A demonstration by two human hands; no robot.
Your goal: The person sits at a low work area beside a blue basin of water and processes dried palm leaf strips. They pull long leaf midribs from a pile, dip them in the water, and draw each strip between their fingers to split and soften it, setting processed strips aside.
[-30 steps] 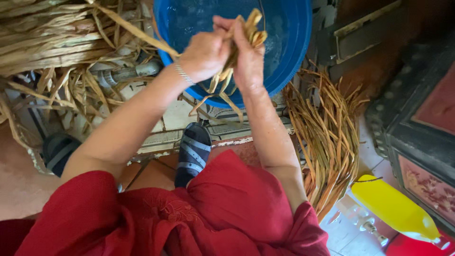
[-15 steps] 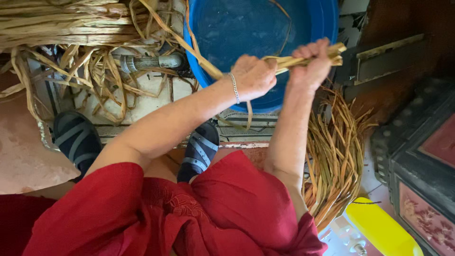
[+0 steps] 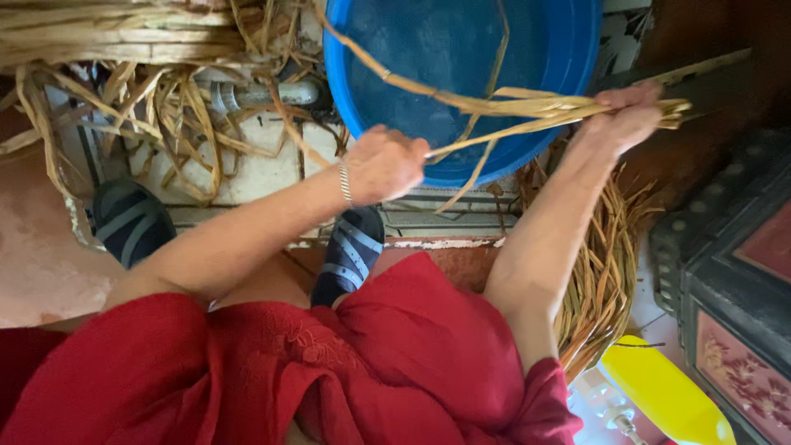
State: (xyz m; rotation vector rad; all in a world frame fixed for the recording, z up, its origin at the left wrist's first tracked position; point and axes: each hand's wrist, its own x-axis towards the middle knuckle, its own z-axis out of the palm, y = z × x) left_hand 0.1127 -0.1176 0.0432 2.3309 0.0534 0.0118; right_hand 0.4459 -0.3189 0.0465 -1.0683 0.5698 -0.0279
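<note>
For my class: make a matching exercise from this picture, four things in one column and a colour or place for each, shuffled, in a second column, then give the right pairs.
Things:
1. basin
2. left hand
3. right hand
4. sandal

Colour or place:
A. dark with pale stripes, on the foot below the left hand
B. grips the bundled end of the dried leaf strips, right of the basin
C. round and blue, at the top
D. wears a thin bracelet at the wrist, closed around the strips

Pairs: 1-C, 2-D, 3-B, 4-A
</note>
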